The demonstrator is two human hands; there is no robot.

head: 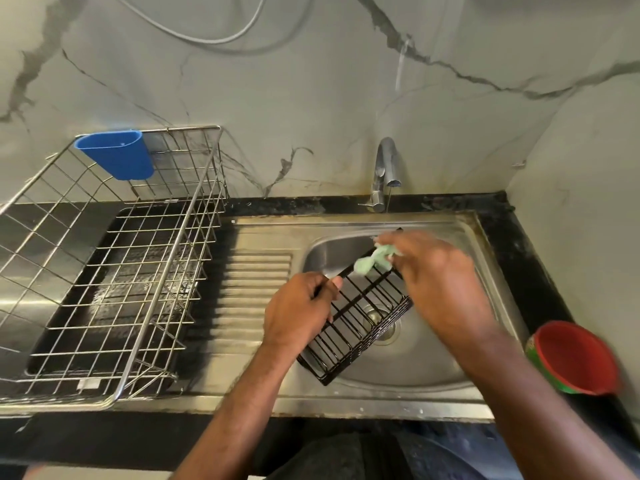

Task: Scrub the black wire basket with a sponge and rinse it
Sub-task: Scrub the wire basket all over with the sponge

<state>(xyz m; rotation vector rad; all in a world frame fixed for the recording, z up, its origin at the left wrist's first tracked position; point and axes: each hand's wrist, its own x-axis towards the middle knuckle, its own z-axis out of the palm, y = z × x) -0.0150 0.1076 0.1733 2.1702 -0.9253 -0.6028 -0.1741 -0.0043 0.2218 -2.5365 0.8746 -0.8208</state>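
Note:
The black wire basket (360,327) hangs tilted over the steel sink bowl (426,362), its far end raised toward the tap. My left hand (299,306) grips the basket's left rim, fingers curled round the wire. My right hand (436,282) holds a pale green sponge (375,259) against the upper end of the basket. Part of the basket's far edge is hidden behind my right hand.
A chrome tap (386,174) stands behind the bowl; no water stream shows. A large steel dish rack (114,271) with a blue plastic cup holder (117,154) sits on the left. A red and green tub (575,358) stands at the right on the black counter (519,244).

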